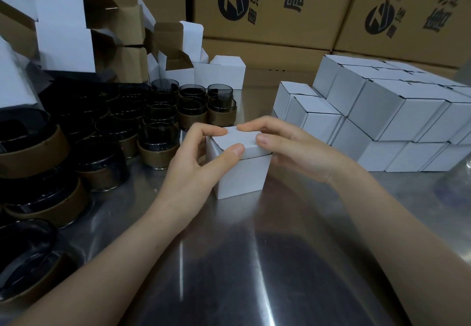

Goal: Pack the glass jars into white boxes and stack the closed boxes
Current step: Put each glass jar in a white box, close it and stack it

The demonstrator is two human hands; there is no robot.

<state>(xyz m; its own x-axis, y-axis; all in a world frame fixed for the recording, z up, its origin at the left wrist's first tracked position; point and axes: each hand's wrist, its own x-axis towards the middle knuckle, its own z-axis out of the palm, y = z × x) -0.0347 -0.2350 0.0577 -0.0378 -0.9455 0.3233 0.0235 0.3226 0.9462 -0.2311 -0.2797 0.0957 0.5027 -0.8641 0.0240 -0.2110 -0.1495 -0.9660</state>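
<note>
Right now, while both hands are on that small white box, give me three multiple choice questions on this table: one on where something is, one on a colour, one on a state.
1. Where is the stack of closed white cardboard boxes, relative to the small white cardboard box held by the left hand and right hand?
A) to its right
B) to its left
C) on top of it

2. What colour are the bands round the dark glass jars?
A) green
B) brown
C) red

3. How is the held box's lid?
A) standing straight up
B) torn off
C) folded down over the top

Answers:
1 A, the stack rises on the right side of the shiny metal table.
2 B, each jar wears a brown band.
3 C, both hands pinch the lid down on the box.
</note>
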